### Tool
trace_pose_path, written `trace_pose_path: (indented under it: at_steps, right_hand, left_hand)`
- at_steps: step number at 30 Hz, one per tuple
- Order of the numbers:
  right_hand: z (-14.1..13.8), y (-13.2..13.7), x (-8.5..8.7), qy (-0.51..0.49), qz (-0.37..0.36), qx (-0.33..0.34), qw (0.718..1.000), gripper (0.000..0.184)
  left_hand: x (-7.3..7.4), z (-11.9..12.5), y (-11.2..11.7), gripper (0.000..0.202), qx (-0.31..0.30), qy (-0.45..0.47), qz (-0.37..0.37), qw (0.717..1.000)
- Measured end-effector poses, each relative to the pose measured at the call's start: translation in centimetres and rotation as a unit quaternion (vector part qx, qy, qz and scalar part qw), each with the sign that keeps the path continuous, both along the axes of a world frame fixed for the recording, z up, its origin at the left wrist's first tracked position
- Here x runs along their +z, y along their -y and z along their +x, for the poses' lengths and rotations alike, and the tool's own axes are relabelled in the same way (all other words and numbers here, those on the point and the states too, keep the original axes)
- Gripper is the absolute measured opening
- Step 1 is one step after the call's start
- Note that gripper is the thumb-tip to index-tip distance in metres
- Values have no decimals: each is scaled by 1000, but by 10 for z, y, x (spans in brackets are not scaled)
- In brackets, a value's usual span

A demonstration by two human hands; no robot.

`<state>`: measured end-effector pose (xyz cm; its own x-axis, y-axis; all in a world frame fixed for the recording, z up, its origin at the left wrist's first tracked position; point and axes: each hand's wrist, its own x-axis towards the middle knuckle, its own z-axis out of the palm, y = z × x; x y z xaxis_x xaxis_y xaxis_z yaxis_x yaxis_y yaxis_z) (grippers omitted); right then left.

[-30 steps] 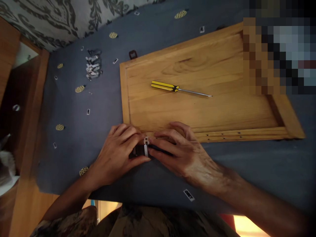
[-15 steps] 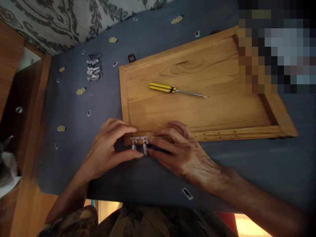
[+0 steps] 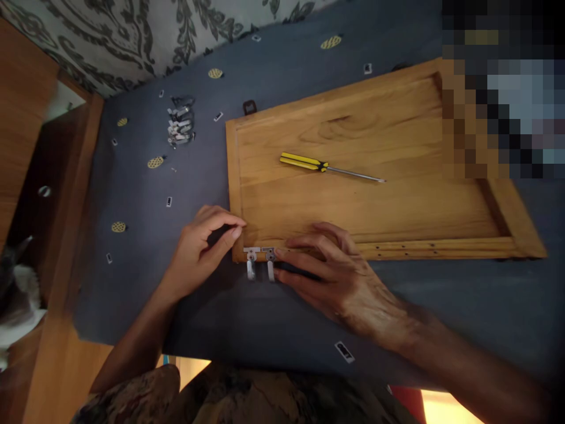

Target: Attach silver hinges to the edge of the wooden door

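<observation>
A wooden cabinet door (image 3: 362, 200) lies flat on a dark blue cloth. A small metal hinge (image 3: 260, 260) sits at its near left corner, two arms sticking out over the cloth. My right hand (image 3: 329, 274) rests on the door's near edge, fingertips pressing the hinge's right side. My left hand (image 3: 203, 247) hovers just left of the corner, fingers curled and apart, holding nothing. A yellow-handled screwdriver (image 3: 329, 168) lies on the door panel, away from both hands.
A pile of metal hinges (image 3: 180, 125) lies at the far left of the cloth. Small yellow discs (image 3: 155, 162) and tiny labels (image 3: 344, 351) are scattered about. A wooden cabinet (image 3: 26, 118) stands at the left. A pixelated area covers the upper right.
My left hand has let go of the hinge and drawn back to the left. The hinge now lies uncovered at the door's corner. My right hand stays on it.
</observation>
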<state>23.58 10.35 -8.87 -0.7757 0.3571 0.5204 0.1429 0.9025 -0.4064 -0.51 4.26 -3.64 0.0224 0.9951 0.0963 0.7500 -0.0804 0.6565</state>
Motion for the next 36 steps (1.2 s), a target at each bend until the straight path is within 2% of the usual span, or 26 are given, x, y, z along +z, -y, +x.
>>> trace_pose_path:
  at_steps: [6, 10, 13, 16, 20, 36]
  right_hand:
    - [1, -2, -7, -1, 15, 17, 1000, 15]
    - [1, -3, -7, 0, 35, 35, 999, 18]
    - [0, -3, -6, 1, 44, 40, 998, 17]
    - [-2, -3, -6, -7, 54, 41, 998, 13]
    - [-3, -2, -7, -16, 57, 42, 997, 14]
    - [-3, 0, -10, -9, 33, 35, 999, 11]
  left_hand:
    - [8, 4, 2, 17, -60, -22, 9, 998]
    - [8, 12, 15, 46, -95, -108, -6, 990]
    - [5, 21, 25, 58, -90, -183, 3, 979]
    - [4, 30, 30, 58, -78, -230, 7, 970]
    - [5, 37, 30, 50, -83, -240, 1, 967]
    - [2, 31, 22, 38, -95, -165, -22, 981]
